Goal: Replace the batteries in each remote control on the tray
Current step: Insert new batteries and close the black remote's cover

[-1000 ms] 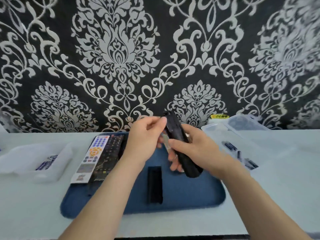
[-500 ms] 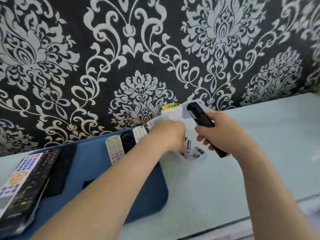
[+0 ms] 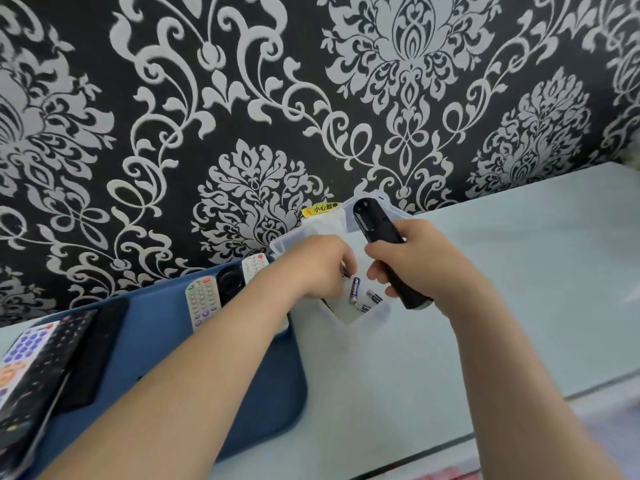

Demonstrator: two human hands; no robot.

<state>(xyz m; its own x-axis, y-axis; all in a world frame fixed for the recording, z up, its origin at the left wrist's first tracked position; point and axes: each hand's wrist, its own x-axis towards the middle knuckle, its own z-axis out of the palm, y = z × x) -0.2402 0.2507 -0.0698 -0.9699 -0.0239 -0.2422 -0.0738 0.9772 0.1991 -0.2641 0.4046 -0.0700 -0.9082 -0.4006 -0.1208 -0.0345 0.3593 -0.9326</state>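
Blue battery [image 3: 355, 285] now pinched; remote [image 3: 375, 230] held

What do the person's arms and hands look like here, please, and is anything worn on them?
The left forearm and right forearm are bare right to the frame's edge; no sleeve shows. The left hand and right hand are ungloved. No watch, bracelet or ring shows on the visible parts, though most of the left fingers are hidden.
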